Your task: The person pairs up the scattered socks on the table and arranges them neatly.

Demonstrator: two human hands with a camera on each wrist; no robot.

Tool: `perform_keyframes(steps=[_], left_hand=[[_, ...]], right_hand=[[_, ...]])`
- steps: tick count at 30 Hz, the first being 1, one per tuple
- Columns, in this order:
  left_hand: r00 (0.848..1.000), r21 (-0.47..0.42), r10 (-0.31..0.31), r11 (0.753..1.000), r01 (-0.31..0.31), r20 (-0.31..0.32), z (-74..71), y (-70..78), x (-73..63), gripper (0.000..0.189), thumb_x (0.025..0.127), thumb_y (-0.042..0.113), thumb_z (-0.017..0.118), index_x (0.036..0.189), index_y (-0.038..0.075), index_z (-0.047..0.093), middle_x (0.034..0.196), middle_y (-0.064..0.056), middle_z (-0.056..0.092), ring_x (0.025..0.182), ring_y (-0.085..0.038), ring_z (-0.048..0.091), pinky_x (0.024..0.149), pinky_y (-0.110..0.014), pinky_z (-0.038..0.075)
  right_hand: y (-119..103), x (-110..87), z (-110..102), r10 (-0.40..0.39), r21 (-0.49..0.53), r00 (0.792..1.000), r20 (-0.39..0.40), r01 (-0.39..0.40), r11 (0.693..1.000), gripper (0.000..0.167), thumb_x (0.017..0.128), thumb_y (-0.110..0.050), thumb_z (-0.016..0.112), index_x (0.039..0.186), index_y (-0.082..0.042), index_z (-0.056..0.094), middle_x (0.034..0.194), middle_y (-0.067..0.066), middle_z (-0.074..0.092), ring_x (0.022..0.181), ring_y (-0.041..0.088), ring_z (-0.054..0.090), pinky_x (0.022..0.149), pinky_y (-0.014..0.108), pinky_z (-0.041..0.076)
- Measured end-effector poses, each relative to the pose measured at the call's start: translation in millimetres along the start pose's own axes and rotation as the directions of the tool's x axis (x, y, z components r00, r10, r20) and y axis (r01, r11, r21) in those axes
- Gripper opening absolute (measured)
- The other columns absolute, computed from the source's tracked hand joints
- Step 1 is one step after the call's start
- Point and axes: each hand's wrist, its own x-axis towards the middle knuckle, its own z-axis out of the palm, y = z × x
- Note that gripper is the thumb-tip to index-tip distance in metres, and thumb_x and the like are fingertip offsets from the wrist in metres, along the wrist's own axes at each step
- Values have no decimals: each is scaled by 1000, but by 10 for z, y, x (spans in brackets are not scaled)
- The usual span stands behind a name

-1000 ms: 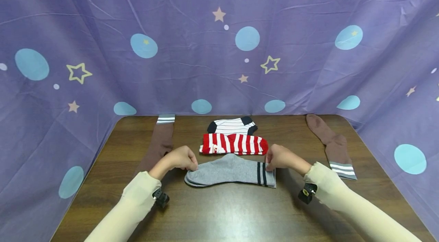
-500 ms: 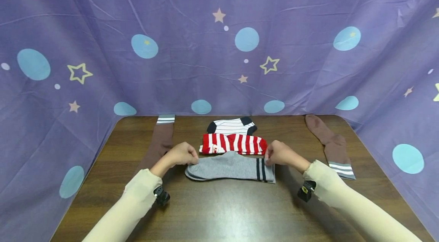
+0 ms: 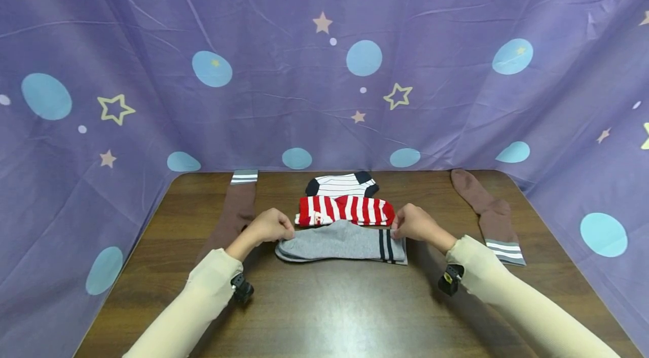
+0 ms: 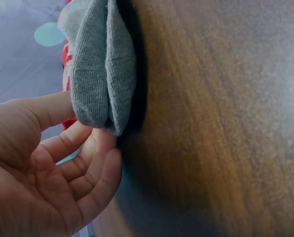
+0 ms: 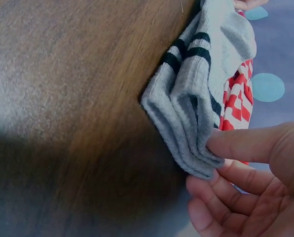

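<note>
A pair of grey socks (image 3: 334, 242), one laid over the other, stretches sideways between both hands. At its toe end, my left hand (image 3: 271, 227) pinches the edge between thumb and fingers; the left wrist view shows two grey toe layers (image 4: 92, 74). My right hand (image 3: 416, 222) pinches the cuff end beside two black stripes, and the layered cuff openings (image 5: 186, 118) face the right wrist camera. Just behind lie red and white striped socks (image 3: 345, 210), touching or nearly touching the grey ones. Farther back are white socks with black toe and heel (image 3: 339, 184).
A brown sock (image 3: 237, 206) with a grey, white-striped cuff lies at the left, partly behind my left arm. Another brown sock (image 3: 489, 208) lies at the right. The wooden table (image 3: 324, 307) ends at a purple curtain (image 3: 284, 65) with stars and dots.
Both hands have moved the grey socks a little away from me, closer to the red and white striped socks. The brown socks have stayed where they were.
</note>
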Motion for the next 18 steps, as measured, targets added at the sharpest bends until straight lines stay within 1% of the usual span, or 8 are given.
perform_keyframes(steps=[6, 9, 13, 16, 18], left_hand=[[1000, -12, -9, 1000, 9, 19, -4, 16, -28, 8, 80, 7, 77, 73, 8, 74, 68, 6, 62, 58, -6, 49, 52, -19, 40], [999, -25, -42, 999, 42, 17, 4, 18, -24, 7, 81, 8, 78, 75, 8, 74, 68, 5, 61, 56, -6, 48, 52, -19, 39], [997, -23, -79, 997, 79, 1, 26, -6, 1, 6, 81, 10, 79, 78, 6, 75, 71, 4, 63, 58, -7, 49, 53, -20, 41], [997, -12, -81, 997, 81, -5, 38, -16, 6, 7, 81, 11, 80, 80, 6, 75, 73, 4, 64, 61, -8, 51, 53, -21, 43], [996, -21, -86, 996, 86, -4, 40, -16, 4, 8, 81, 12, 80, 80, 6, 75, 74, 4, 64, 63, -9, 52, 54, -21, 43]], right_hand=[[10, 18, 14, 8, -4, 1000, 14, -8, 1000, 20, 78, -8, 84, 70, -9, 66, 66, -3, 60, 65, 14, 53, 60, 27, 42], [10, 23, 13, 7, -2, 1000, 18, -7, 1000, 20, 78, -8, 84, 71, -9, 65, 67, -3, 60, 65, 14, 53, 60, 27, 42], [21, 29, 18, 12, 20, 1000, 25, -12, 1000, 20, 78, -6, 84, 71, -9, 65, 68, -2, 61, 66, 14, 54, 60, 27, 43], [32, 31, 26, 10, 36, 999, 34, -11, 999, 20, 79, -6, 84, 72, -8, 66, 69, -2, 62, 66, 14, 55, 61, 27, 44], [37, 32, 28, 9, 48, 999, 41, -11, 999, 19, 79, -5, 84, 73, -8, 66, 69, -2, 62, 67, 15, 55, 61, 27, 44]])
